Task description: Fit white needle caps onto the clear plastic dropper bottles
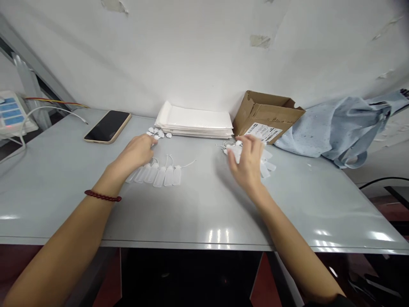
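My left hand (139, 150) reaches to a small heap of white disc-like pieces (156, 133), its fingers curled together at the heap's near edge. Whatever its fingertips hold, if anything, is hidden. Just below that hand, several translucent white tags (160, 175) with thin string loops lie side by side in a row, some partly behind the wrist. My right hand (247, 164), slightly blurred, hovers over a loose pile of similar tags (266, 167), thumb and fingers apart. Nothing shows between them.
White padded envelopes (198, 121) are stacked against the wall, beside an open cardboard box (268, 117). A light blue cloth bag (329, 128) lies at the right. A phone (108, 126), a white cable (47, 107) and a power strip (14, 114) occupy the left of the grey table (198, 213).
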Demonstrator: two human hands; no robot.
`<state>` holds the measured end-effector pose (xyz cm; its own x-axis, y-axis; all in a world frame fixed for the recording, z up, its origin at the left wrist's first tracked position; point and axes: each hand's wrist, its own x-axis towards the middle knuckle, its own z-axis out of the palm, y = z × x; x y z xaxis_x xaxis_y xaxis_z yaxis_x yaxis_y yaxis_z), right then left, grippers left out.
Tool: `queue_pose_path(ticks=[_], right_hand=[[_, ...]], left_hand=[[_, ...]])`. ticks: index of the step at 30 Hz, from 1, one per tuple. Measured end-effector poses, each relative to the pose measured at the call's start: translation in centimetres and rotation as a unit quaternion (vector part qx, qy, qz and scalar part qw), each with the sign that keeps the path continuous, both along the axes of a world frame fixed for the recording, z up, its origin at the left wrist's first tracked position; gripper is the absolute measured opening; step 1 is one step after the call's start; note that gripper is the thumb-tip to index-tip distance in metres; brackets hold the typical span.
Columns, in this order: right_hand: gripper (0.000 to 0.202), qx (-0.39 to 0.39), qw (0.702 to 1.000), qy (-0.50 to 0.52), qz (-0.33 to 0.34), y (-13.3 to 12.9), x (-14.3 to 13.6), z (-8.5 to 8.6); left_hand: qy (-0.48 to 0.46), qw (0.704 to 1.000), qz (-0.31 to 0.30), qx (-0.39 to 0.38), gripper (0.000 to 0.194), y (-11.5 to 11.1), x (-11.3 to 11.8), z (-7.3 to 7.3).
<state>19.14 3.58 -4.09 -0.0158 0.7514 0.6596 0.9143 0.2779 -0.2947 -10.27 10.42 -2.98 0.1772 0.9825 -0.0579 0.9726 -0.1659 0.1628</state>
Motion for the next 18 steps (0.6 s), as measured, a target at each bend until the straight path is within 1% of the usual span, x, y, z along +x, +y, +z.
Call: queue_pose_path(ticks=[2, 4, 6, 8, 11, 15, 18], right_hand=[[0.032, -0.042, 0.995, 0.006, 0.094, -1.2, -2.2, -0.3], [0.035, -0.098, 0.981, -0.015, 0.168, -2.3, -4.3, -0.7], [0.045, -0.152, 0.960, -0.047, 0.230, -3.0, -6.0, -1.0], [0.054, -0.180, 0.944, -0.064, 0.269, -3.2, -7.0, -1.1], [0.063, -0.208, 0.933, -0.062, 0.286, -2.7, -7.8, -1.0], [0.071, -0.259, 0.924, -0.045, 0.278, -1.7, -8.3, -0.7], [0.071, -0.303, 0.913, -0.028, 0.271, -1.2, -8.6, -0.7]], left_hand=[[0.000, 1.000, -0.006, 0.001, 0.057, -0.2, 0.3, 0.2], [-0.005, 1.000, -0.016, 0.003, 0.055, -0.4, 0.6, 0.3], [-0.009, 1.000, -0.024, 0.002, 0.050, -0.6, 0.8, 0.4], [-0.010, 1.000, -0.027, 0.002, 0.044, -0.7, 1.0, 0.6], [-0.031, 0.999, -0.024, 0.008, 0.035, -0.9, 1.2, 0.8], [-0.073, 0.997, -0.018, 0.024, 0.027, -1.0, 1.4, 0.8], [-0.084, 0.996, -0.016, 0.032, 0.021, -1.0, 1.4, 0.7]])
